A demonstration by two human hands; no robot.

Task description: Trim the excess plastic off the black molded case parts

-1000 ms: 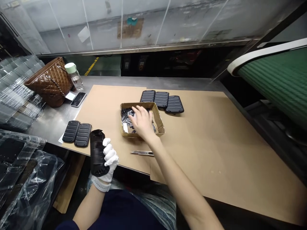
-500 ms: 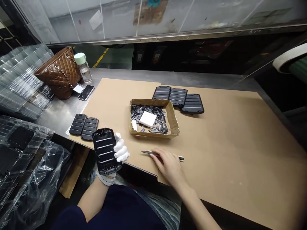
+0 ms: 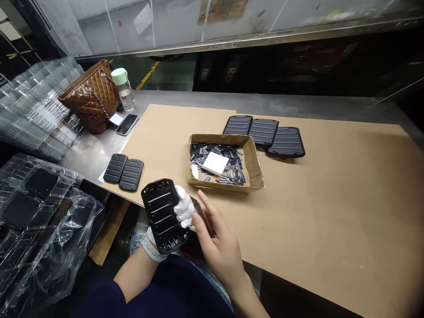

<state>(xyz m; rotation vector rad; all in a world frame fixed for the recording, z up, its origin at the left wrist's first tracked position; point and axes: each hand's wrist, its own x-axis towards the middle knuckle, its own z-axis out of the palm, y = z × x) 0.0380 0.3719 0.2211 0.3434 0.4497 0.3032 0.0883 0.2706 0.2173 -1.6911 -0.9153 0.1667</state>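
My left hand [image 3: 184, 207], in a white glove, grips a black ribbed plastic cover [image 3: 164, 217] by its right edge and holds it tilted above the table's front edge. Close beside the glove, my bare right hand [image 3: 220, 243] has its thumb and fingers closed on a craft knife [image 3: 202, 216]. Most of the knife is hidden by the fingers and blurred. Just beyond both hands stands a cardboard box [image 3: 256, 165] holding many small dark strips [image 3: 233, 170] and a white square block [image 3: 215, 163].
Two black covers [image 3: 131, 174] lie on the left of the brown cardboard sheet [image 3: 318, 221]. Three more covers [image 3: 263, 131] overlap behind the box. A phone [image 3: 127, 124], a bottle [image 3: 126, 95] and a brown bag [image 3: 94, 99] stand back left. Plastic-wrapped trays [image 3: 36, 207] lie at far left.
My right hand has lifted the craft knife from the cardboard and brought it left beside the glove. The cover in my left hand is tilted slightly more. The camera view has shifted.
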